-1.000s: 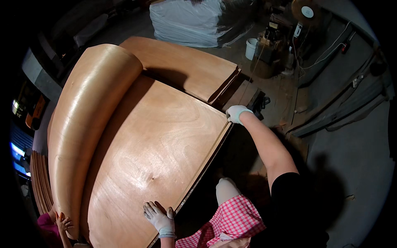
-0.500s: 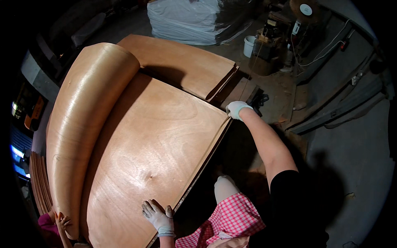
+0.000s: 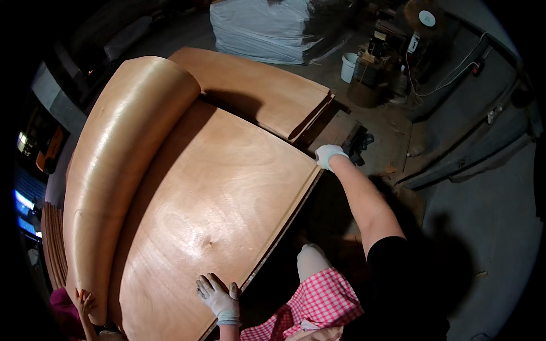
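My left hand (image 3: 218, 296), in a white glove with darkened fingers, lies flat with spread fingers on a broad light-brown wood veneer sheet (image 3: 222, 193), close to its near edge. At the right corner of that sheet, my right hand (image 3: 330, 157), also gloved in white, has its fingers curled over the corner; the fingertips are partly hidden. The far part of the veneer is bent up into a large rolled curve (image 3: 128, 136) along the left. A co-worker's bare hand (image 3: 85, 301) rests on the lower end of this roll.
Another stack of folded veneer (image 3: 267, 85) lies beyond the sheet. Farther off are a wrapped pale bundle (image 3: 259, 31), a white bucket (image 3: 349, 67) and dark machinery (image 3: 367, 82). A dark tool (image 3: 358, 145) lies right of my right hand. More veneer edges (image 3: 54, 244) show at the left.
The view has shifted slightly. My right hand stays at the corner, turned a little, and my left hand keeps its place on the sheet. The co-worker's hand has hardly moved.
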{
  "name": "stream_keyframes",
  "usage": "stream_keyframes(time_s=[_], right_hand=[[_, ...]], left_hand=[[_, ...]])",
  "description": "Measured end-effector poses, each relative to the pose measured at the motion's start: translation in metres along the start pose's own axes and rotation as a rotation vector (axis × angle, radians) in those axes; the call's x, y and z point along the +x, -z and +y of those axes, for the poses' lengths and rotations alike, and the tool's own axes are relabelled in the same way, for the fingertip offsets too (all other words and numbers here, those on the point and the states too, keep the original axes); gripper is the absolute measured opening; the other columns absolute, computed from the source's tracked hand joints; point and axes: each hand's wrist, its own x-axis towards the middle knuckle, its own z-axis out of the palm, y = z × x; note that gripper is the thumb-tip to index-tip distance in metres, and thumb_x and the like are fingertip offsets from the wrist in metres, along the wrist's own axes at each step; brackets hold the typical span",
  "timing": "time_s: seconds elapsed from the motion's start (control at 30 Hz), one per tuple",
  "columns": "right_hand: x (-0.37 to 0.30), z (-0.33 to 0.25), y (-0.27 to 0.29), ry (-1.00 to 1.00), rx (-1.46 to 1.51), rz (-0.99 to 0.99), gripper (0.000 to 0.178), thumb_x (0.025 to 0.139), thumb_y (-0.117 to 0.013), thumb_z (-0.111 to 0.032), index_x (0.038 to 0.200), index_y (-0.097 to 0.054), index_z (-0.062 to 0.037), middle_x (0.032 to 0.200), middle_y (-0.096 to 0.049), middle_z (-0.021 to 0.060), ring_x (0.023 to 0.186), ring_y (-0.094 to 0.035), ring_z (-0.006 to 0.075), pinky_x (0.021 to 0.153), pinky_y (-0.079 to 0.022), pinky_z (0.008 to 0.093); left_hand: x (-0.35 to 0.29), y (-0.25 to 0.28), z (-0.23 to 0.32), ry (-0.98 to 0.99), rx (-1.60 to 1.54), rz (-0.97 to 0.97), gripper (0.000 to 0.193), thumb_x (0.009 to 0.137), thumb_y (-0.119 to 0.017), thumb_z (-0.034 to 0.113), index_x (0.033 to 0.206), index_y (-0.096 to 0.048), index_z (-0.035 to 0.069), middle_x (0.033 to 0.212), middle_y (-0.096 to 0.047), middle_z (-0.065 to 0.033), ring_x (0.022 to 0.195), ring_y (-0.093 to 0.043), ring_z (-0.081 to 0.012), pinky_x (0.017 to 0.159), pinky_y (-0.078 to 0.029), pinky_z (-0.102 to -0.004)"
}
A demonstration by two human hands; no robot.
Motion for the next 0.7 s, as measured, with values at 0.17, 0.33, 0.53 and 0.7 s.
stream_keyframes(time_s=[0.17,0.33,0.53,0.7], right_hand=[[-0.010,0.017,-0.039,-0.340,0.655,0.430,0.033,0.086,-0.057,-0.019,0.111,-0.063,0.0016,0.118,-0.061,0.0244,0.111,-0.056,0.0427,0.091,-0.047,0.0474],[-0.075,-0.015,-0.081,-0.123,1.013,0.622,0.030,0.094,-0.055,-0.024,0.107,-0.059,0.0032,0.109,-0.062,0.0252,0.104,-0.056,0.0428,0.090,-0.045,0.0451],[-0.205,-0.122,-0.143,0.496,0.832,0.555,0.025,0.093,-0.056,-0.020,0.101,-0.059,0.0027,0.097,-0.063,0.0220,0.094,-0.060,0.0363,0.085,-0.047,0.0396],[-0.327,-0.223,-0.161,0.741,1.216,-0.014,0.011,0.088,-0.058,-0.004,0.099,-0.056,-0.0001,0.102,-0.061,0.0142,0.088,-0.059,0.0212,0.084,-0.048,0.0348]], left_hand=[[-0.001,-0.006,0.000,-0.010,-0.027,0.037,0.085,0.084,-0.057,0.050,0.144,-0.030,-0.004,0.151,-0.023,-0.0299,0.142,-0.018,-0.0436,0.116,-0.012,-0.0548],[-0.003,-0.007,-0.003,0.009,-0.095,0.064,0.083,0.084,-0.060,0.046,0.143,-0.032,-0.004,0.150,-0.026,-0.0285,0.142,-0.019,-0.0417,0.117,-0.010,-0.0526],[-0.023,0.008,-0.009,-0.095,-0.712,0.229,0.030,0.079,-0.072,0.021,0.103,-0.063,0.004,0.103,-0.063,-0.0174,0.100,-0.059,-0.0359,0.090,-0.047,-0.0441],[-0.106,0.056,0.016,-0.279,-0.840,0.389,0.028,0.075,-0.077,0.019,0.095,-0.063,0.005,0.091,-0.064,-0.0134,0.085,-0.062,-0.0321,0.076,-0.051,-0.0398]])
